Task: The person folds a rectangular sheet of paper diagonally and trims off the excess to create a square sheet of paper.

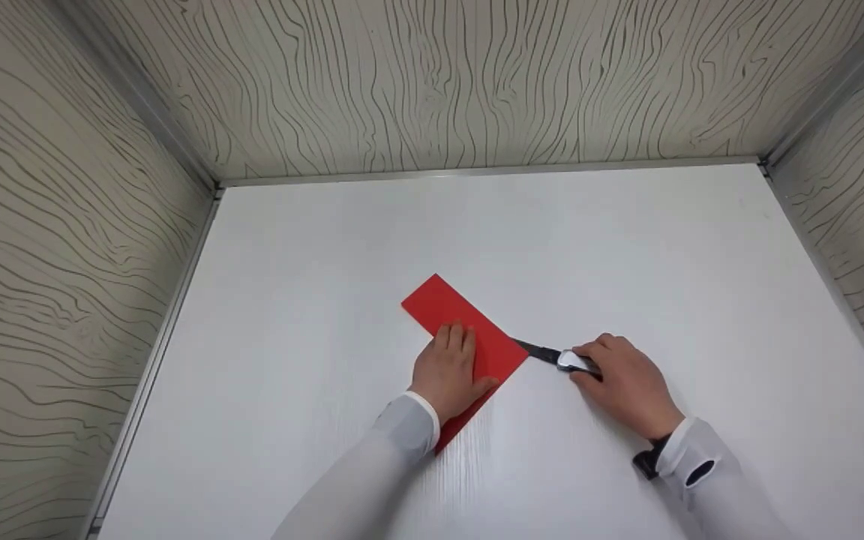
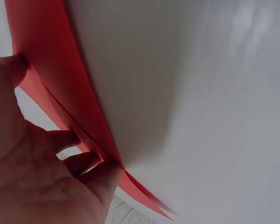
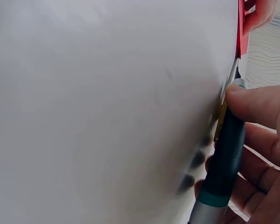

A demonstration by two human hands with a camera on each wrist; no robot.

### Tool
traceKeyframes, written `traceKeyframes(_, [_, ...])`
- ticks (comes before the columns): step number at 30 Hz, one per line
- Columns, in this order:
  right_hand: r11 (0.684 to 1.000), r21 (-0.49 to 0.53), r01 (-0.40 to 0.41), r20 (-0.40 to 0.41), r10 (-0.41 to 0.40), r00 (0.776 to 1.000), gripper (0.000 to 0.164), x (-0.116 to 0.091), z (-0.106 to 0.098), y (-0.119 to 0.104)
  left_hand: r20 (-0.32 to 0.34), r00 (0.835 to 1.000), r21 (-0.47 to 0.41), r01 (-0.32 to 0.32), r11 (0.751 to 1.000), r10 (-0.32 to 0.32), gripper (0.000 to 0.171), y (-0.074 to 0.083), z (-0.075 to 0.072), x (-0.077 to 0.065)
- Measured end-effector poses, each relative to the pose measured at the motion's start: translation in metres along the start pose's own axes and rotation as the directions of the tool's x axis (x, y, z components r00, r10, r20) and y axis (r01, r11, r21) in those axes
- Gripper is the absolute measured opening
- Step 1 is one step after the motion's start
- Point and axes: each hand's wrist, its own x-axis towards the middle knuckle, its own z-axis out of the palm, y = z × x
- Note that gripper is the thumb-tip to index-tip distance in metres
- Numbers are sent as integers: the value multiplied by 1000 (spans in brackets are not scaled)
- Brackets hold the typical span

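A folded red sheet of paper (image 1: pixel 493 346) lies on the white table, one corner pointing right and one arm reaching up-left. My left hand (image 1: pixel 448 373) presses on it with the fingers laid along its surface and the thumb spread. In the left wrist view the red paper (image 2: pixel 65 74) shows more than one layer near the fingertips (image 2: pixel 95 168). My right hand (image 1: pixel 627 381) grips a knife (image 1: pixel 578 363) by its handle. The dark blade (image 1: pixel 541 352) meets the paper's right corner; its tip is hidden. In the right wrist view, the knife handle (image 3: pixel 226 154) is dark with a teal band.
The white tabletop (image 1: pixel 312 300) spreads around both hands. Wood-grain panels (image 1: pixel 432 82) stand at the back and both sides, with grey metal rails (image 1: pixel 147 97) at the corners. A black band (image 1: pixel 648 459) is on the right wrist.
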Motion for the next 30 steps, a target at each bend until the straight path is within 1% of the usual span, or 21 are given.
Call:
traceKeyframes(3, [1000,2,17,2,-17,1000,29,1,-1,0,-14,1000,30,-14,999,15,88,-1,0,0])
traceKeyframes(9, [998,-7,60,23,-60,998,30,9,-1,-2,-20,998,-12,-55,998,54,89,-8,0,-1])
traceKeyframes(14, [997,-6,77,64,-76,995,31,15,2,-6,-6,995,-24,-100,995,100,90,-15,1,0])
traceKeyframes(18, [997,2,82,87,-82,993,31,19,6,-9,20,992,-67,-123,990,125,91,-20,1,1])
traceKeyframes(26, [995,14,97,102,-98,990,29,22,8,-15,60,987,-139,-138,981,147,93,-26,-3,2])
traceKeyframes(30, [994,-2,111,95,-111,989,29,23,11,-16,63,986,-146,-144,979,154,93,-27,-3,3])
